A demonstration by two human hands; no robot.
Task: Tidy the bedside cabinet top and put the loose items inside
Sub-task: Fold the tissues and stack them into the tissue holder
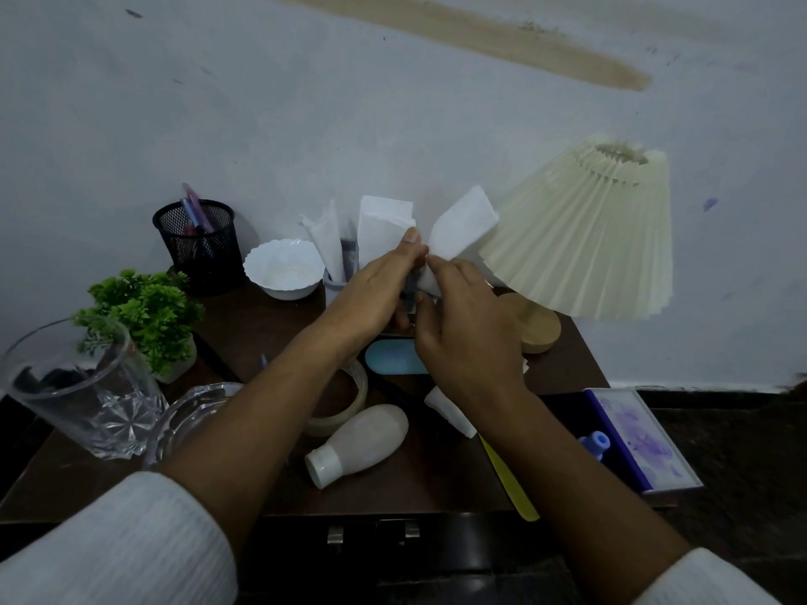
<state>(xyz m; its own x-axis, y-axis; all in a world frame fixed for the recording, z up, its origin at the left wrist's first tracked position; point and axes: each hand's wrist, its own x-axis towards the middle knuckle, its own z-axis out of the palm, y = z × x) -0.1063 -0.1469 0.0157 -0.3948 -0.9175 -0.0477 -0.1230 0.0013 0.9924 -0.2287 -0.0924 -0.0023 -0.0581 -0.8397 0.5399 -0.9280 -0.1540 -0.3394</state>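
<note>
Where they meet, right hand (463, 329) pinches white tissue (465, 222), left hand (375, 290) grips mostly hidden grey holder (334, 285).

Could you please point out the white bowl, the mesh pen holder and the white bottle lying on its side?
white bowl (284, 270): head view, on its inside surface.
mesh pen holder (198, 251): head view, on its mesh side.
white bottle (371, 434): head view, middle of its body.

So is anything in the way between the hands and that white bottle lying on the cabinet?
Nothing covers the bottle; it lies in plain view. But the left hand and right hand both pinch a tissue, so neither is free.
</note>
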